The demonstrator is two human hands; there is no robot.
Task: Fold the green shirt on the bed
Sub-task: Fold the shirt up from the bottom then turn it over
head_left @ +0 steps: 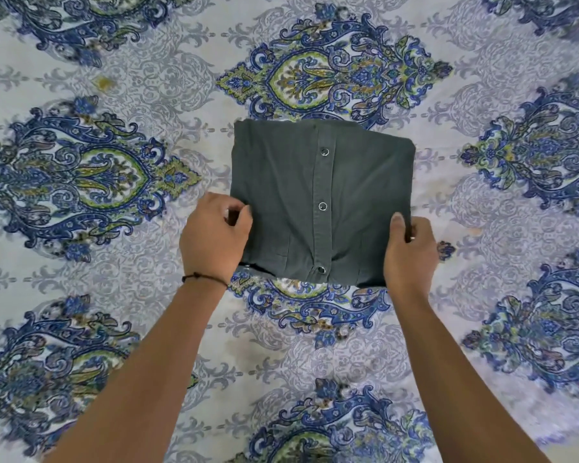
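1. I've got the green shirt [321, 202] dead centre on the bed [482, 312], already down to a compact, nearly square packet lying flat on the patterned blue-and-white sheet.

2. The snap placket faces up, running away from me through the middle, with three metal snaps [323, 206] showing.

3. My left hand [214, 235] is at the packet's near-left edge, fingers curled in and pinching the cloth there. There's a thin dark cord [201, 277] round that wrist.

4. My right hand [410, 248] is at the near-right edge, thumb [398, 225] lying on top of the fabric, fingers wrapped round the side. So both hands are closed on the shirt's side edges, one each.

5. How it'll handle, as I read it: light, soft woven cloth, several layers thick now, no stiffness of its own. It'll sag in the middle if I lift by the edges alone, and the layers can slide over each other.

6. Best hold, I reckon, is just where I am: the two near side edges, clamping all layers at once, not only the top one.

7. The far-right corner [410, 143] looks slightly rounded and the top edge runs a bit skewed, so squaring up seems about all that's left.

8. Risk: tug unevenly and the folded stack shears open.
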